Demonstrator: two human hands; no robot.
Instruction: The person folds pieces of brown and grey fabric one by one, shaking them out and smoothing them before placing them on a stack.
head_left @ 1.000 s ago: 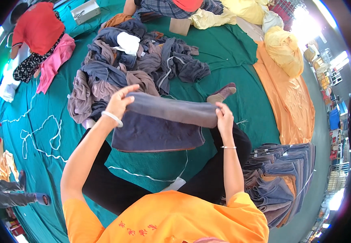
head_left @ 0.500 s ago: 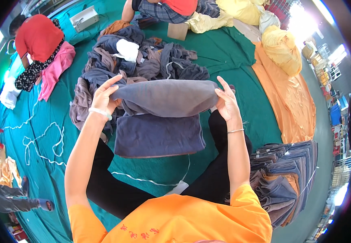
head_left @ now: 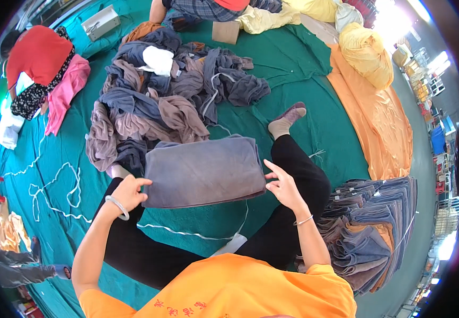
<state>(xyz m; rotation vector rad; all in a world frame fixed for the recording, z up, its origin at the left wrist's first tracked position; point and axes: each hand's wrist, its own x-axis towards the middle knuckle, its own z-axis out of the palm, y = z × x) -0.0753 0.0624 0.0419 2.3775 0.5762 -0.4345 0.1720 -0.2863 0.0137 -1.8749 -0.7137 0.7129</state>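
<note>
A folded grey towel lies flat on top of a small stack between my legs, with darker folded layers showing along its rim. At the stack's left edge, my left hand has its index finger and thumb apart, the fingertips at the cloth. My right hand is beside the right edge, fingers spread, the thumb close to the towel's side. Neither hand is closed round the cloth. Just beyond the stack is a loose heap of grey, brown and blue towels with a white cloth on it.
A tall pile of folded towels stands by my right knee. Green sheeting covers the floor, with white cord on the left. Orange cloth and a yellow bundle lie at right. A person in red sits far left.
The grey towel, held stretched and raised between both hands before, now lies flat on the stack. Both hands have come down and nearer to me, and the fingers have let go.
</note>
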